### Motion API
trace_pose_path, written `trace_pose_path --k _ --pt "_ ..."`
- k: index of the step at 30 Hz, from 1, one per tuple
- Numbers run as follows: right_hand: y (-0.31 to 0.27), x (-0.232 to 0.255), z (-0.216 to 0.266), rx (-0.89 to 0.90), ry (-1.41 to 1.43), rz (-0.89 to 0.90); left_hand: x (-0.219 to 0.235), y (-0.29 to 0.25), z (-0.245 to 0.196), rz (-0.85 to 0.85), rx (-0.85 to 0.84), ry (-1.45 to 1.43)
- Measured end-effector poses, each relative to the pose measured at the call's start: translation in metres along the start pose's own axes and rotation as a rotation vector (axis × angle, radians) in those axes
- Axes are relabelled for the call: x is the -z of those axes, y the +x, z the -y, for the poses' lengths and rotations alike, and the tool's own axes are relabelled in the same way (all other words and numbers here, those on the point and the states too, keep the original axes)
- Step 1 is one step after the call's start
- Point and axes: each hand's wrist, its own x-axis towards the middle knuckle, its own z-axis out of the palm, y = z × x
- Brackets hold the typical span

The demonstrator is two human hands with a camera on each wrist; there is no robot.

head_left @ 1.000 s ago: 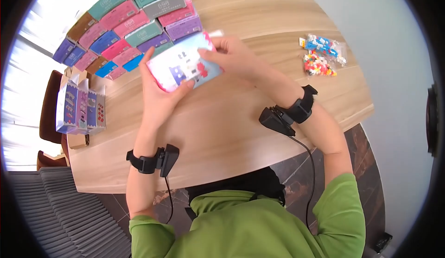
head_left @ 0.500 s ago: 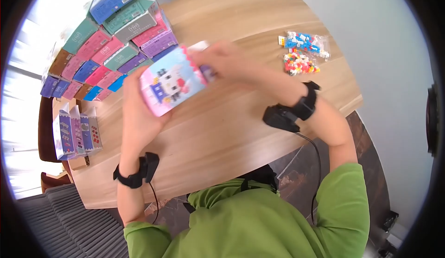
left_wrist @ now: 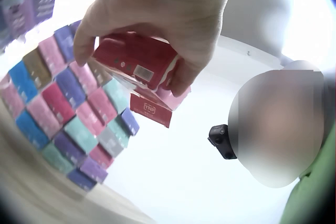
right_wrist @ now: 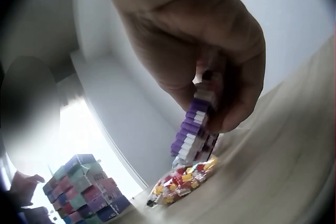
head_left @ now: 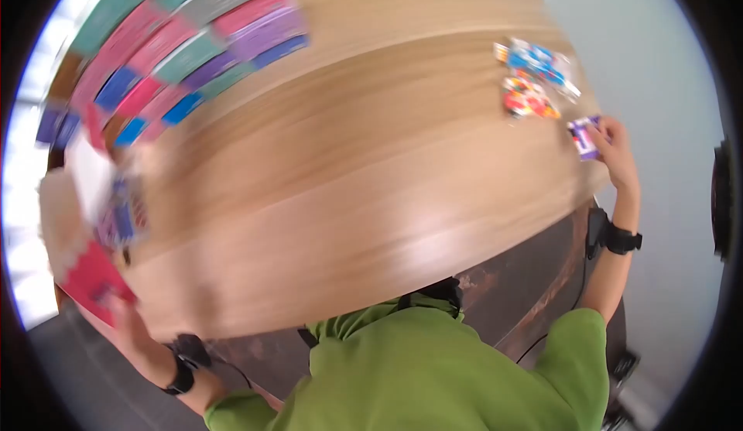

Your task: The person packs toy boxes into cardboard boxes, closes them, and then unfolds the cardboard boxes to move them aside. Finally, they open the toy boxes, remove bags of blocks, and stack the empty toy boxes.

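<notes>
At the left end of the table, my left hand (head_left: pixel 131 330) holds a red-pink carton (head_left: pixel 97 284), blurred in the head view. The left wrist view shows my fingers and thumb gripping the carton (left_wrist: pixel 131 58) by its sides, with a loose end flap (left_wrist: pixel 150 109) hanging out. Over by the right table edge, my right hand (head_left: pixel 617 156) pinches a packet of purple and white toy bricks (head_left: pixel 582 138). These bricks (right_wrist: pixel 191 129) are lined up in rows in the right wrist view. Just beyond them lies a clear bag of red, yellow and white pieces (right_wrist: pixel 181 182).
A tall stack of coloured cartons (head_left: pixel 193 59) stands at the back left. Near the left edge is a patterned purple box (head_left: pixel 124 214). A bag of blue and white bricks (head_left: pixel 538 61) lies at the right, close to the wall (head_left: pixel 658 83).
My hands have moved apart from the middle. The left went left with the carton; the right drew out the purple and white bricks and carried them to the right edge.
</notes>
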Motion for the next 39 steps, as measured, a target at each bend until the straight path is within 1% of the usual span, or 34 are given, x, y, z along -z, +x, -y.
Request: trace_pose_path --k 1,2,3,4,5,6,7,8,9,11,12,13,14,15,16,17,19,20,22,23,24,26,28,29,30,32,33,34,36,38,39 --pt "0.011 0.004 -0.018 -0.005 0.062 -0.022 0.005 0.020 -0.020 -0.138 -0.082 0.089" --pt "0.018 0.007 -0.030 -0.005 0.130 -0.042 0.025 0.031 -0.030 -0.238 -0.120 0.299" --pt "0.021 0.000 -0.031 -0.015 0.190 -0.059 0.049 0.040 -0.036 -0.339 -0.153 0.514" --pt "0.021 -0.006 -0.033 -0.033 0.248 -0.072 0.070 0.050 -0.036 -0.434 -0.118 0.563" --pt "0.028 -0.001 -0.042 0.011 0.184 0.064 0.088 0.058 -0.033 -0.526 -0.090 0.604" --pt "0.034 0.002 -0.047 0.056 0.117 0.185 0.100 0.064 -0.033 -0.505 -0.044 0.660" --pt "0.034 -0.001 -0.046 0.092 0.033 0.165 0.109 0.068 -0.032 -0.480 0.003 0.705" --pt "0.037 -0.001 -0.044 0.114 -0.053 0.138 0.105 0.073 -0.027 -0.509 0.014 0.727" --pt "0.035 -0.004 -0.038 0.188 -0.214 0.123 0.102 0.074 -0.022 -0.539 0.015 0.737" --pt "0.025 -0.008 -0.018 0.318 -0.550 0.060 0.107 0.079 -0.021 -0.432 0.089 0.841" --pt "0.025 -0.009 -0.013 0.349 -0.645 0.020 0.110 0.081 -0.014 -0.413 0.103 0.864" --pt "0.023 -0.008 -0.010 0.373 -0.742 -0.020 0.108 0.083 -0.006 -0.436 0.116 0.903" --pt "0.020 -0.006 -0.006 0.394 -0.841 -0.064 0.106 0.083 -0.002 -0.398 0.198 0.943" --pt "0.016 -0.006 0.003 0.426 -0.825 -0.078 0.098 0.083 -0.001 -0.361 0.279 0.977" --pt "0.012 -0.007 0.016 0.456 -0.805 -0.091 0.099 0.084 0.007 -0.353 0.251 1.087" --pt "0.009 -0.008 0.030 0.486 -0.783 -0.103 0.096 0.085 0.012 -0.347 0.267 1.096" --pt "0.009 -0.013 0.058 0.626 -0.725 -0.080 0.080 0.086 0.012 -0.330 0.301 1.118" --pt "0.011 -0.017 0.074 0.696 -0.697 -0.068 0.081 0.089 0.020 -0.317 0.334 1.156" --pt "0.016 -0.029 0.115 0.793 -0.597 -0.005 0.083 0.091 0.033 -0.266 0.311 1.160" --pt "0.020 -0.034 0.134 0.867 -0.596 0.033 0.081 0.094 0.034 -0.241 0.294 1.164" --pt "0.025 -0.041 0.152 0.940 -0.595 0.068 0.073 0.093 0.023 -0.221 0.299 1.194" --pt "0.033 -0.060 0.191 0.977 -0.558 0.084 0.076 0.090 0.017 -0.237 0.267 1.121" --pt "0.047 -0.078 0.226 1.078 -0.437 0.185 0.064 0.083 -0.002 -0.268 0.056 1.193" --pt "0.053 -0.091 0.243 1.051 -0.401 0.201 0.046 0.081 -0.023 -0.289 -0.145 1.292" --pt "0.060 -0.104 0.261 1.028 -0.364 0.217 0.022 0.079 -0.044 -0.303 -0.222 1.184" --pt "0.085 -0.141 0.291 1.070 -0.082 0.244 -0.011 0.076 -0.052 -0.134 -0.128 0.765" --pt "0.085 -0.158 0.313 0.946 -0.005 0.354 -0.024 0.075 -0.056 -0.051 -0.082 0.560" --pt "0.084 -0.173 0.334 0.822 0.074 0.460 -0.043 0.075 -0.059 -0.020 -0.051 0.515" --pt "0.096 -0.201 0.361 0.709 0.144 0.585 -0.075 0.079 -0.055 0.042 0.002 0.430" --pt "0.100 -0.222 0.382 0.549 0.137 0.620 -0.084 0.088 -0.033 0.091 0.073 0.322" --pt "0.104 -0.233 0.389 0.589 0.119 0.590 -0.088 0.093 -0.023 0.118 0.105 0.268"
